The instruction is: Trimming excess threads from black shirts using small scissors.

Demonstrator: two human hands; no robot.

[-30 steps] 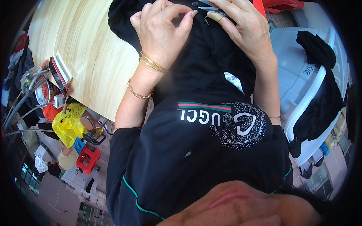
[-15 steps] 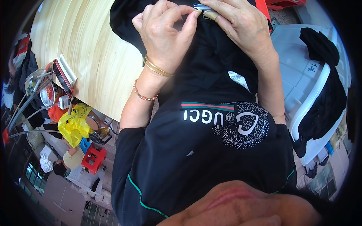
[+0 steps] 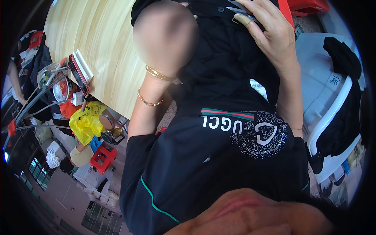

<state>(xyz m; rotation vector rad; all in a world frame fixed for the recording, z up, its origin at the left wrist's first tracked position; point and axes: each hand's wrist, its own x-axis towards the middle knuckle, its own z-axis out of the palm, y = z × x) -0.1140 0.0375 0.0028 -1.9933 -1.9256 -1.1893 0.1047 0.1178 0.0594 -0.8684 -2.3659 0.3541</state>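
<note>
A black garment [image 3: 225, 51] is spread over the table's edge and my lap, with a dark button [image 3: 221, 9] showing near the top of the view. My right hand [image 3: 272, 33] grips small silver scissors [image 3: 237, 8] over the cloth, their blades apart and pointing left, close to the button. A tan cover wraps one of its fingertips. My left hand [image 3: 166, 33] is over the left part of the garment; a blur hides its fingers and anything in them. A white label [image 3: 258, 89] sticks out from the garment near my body.
The pale wooden table [image 3: 90, 35] extends to the left. At its edge are a phone-like red-edged item [image 3: 79, 74], cables and a yellow plastic bag [image 3: 88, 123]. On the right, a pale plastic bin [image 3: 313, 58] has black cloth [image 3: 338, 113] over its rim. A person works at far left.
My left hand has moved away from the scissors toward the left. The blades now show spread apart, and the button has come into sight. The whole view has shifted slightly.
</note>
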